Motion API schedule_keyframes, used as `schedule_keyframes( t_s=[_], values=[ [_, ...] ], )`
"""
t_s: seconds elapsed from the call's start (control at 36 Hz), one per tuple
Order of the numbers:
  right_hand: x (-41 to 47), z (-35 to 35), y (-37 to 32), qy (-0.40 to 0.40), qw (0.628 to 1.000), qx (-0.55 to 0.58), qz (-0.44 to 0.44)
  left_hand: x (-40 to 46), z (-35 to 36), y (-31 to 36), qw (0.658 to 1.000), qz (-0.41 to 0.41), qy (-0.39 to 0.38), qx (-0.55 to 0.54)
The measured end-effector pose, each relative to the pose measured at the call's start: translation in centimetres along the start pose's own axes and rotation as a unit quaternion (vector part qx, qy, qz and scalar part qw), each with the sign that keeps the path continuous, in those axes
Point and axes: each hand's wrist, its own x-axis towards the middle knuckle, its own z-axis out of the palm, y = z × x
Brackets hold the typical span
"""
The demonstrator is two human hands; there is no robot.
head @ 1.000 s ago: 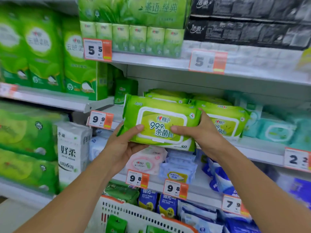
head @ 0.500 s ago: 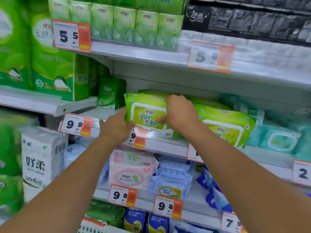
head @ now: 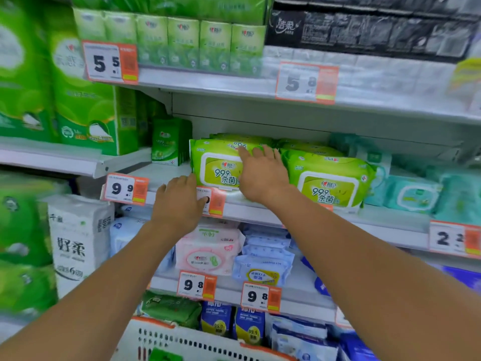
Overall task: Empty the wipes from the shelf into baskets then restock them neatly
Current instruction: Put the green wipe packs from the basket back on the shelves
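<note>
A green wipes pack (head: 217, 165) lies on top of a stack at the left of the middle shelf (head: 255, 213). My right hand (head: 263, 175) rests flat on its front and top, fingers straight. My left hand (head: 179, 201) sits below the pack's left corner, at the shelf edge over a price tag, fingers loosely curled and holding nothing. A second stack of green wipes packs (head: 330, 178) stands to the right. The white basket (head: 197, 342) with an orange rim is at the bottom, with something green inside.
Teal wipes packs (head: 413, 194) fill the shelf's right side and a small green box (head: 169, 142) stands at its left. Pink and blue packs (head: 210, 254) sit on the shelf below. Green tissue packs line the upper shelf. Price tags (head: 126, 188) stick out along shelf edges.
The green pack went from being held in front of the shelf by both hands to lying on the left stack. My right hand has flattened on it; my left hand has dropped to the shelf edge.
</note>
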Motion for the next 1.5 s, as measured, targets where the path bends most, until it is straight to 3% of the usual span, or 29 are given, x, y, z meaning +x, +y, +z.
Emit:
schedule_keyframes(
  t_s=[0.17, 0.31, 0.5, 0.61, 0.72, 0.78, 0.92, 1.11, 1.25, 1.31, 1.36, 1.42, 1.44, 1.5],
  values=[
    [-0.2, -0.1, 0.2, -0.013, 1.0, 0.024, 0.015, -2.5, -1.0, -1.5, 0.993, 0.043, -0.098, -0.054],
    [-0.5, -0.9, -0.3, -0.045, 0.998, 0.026, 0.02, -5.0, -1.7, -1.8, 0.986, 0.031, -0.13, -0.096],
    [-0.9, -0.8, -1.7, -0.003, 0.999, -0.026, -0.037, -4.9, -3.3, -1.8, 0.988, 0.028, -0.089, -0.122],
    [-0.2, 0.2, -2.1, -0.011, 0.997, -0.056, -0.042, -2.9, -3.3, -1.1, 0.994, 0.07, -0.059, -0.058],
    [0.6, 0.7, -1.8, 0.012, 0.998, -0.042, -0.037, -1.1, -2.2, -1.1, 0.993, 0.072, -0.09, -0.004],
    [0.9, 0.5, -1.6, 0.018, 0.999, -0.031, -0.031, -0.5, -1.5, -1.3, 0.993, 0.058, -0.098, -0.025],
    [1.9, 0.2, -1.8, 0.015, 1.0, 0.001, -0.016, 0.5, -0.8, -1.4, 0.994, 0.078, -0.024, -0.079],
    [0.9, 0.9, -1.4, 0.02, 0.995, -0.073, -0.057, -0.2, -1.1, -2.3, 0.988, 0.106, -0.044, -0.107],
    [0.7, 0.3, -1.5, -0.03, 0.996, -0.066, -0.06, -2.1, -2.6, -2.1, 0.987, 0.097, -0.046, -0.118],
    [-0.3, 0.1, -1.9, -0.014, 0.998, -0.039, -0.053, -3.5, -3.1, -2.5, 0.989, 0.104, -0.036, -0.096],
    [-3.2, 0.8, -2.7, 0.086, 0.994, 0.026, -0.058, -5.6, -3.2, -3.1, 0.99, 0.113, -0.024, -0.081],
    [-8.0, 2.8, -3.8, 0.203, 0.965, 0.154, -0.064, -8.8, -2.6, -3.7, 0.99, 0.108, -0.04, -0.083],
    [-11.0, 4.7, -4.5, 0.223, 0.947, 0.223, -0.061, -10.9, -1.9, -3.9, 0.99, 0.095, -0.067, -0.082],
    [-17.2, 9.2, -6.0, 0.137, 0.935, 0.326, -0.021, -15.4, -0.3, -4.3, 0.982, 0.056, -0.175, -0.051]
  ],
)
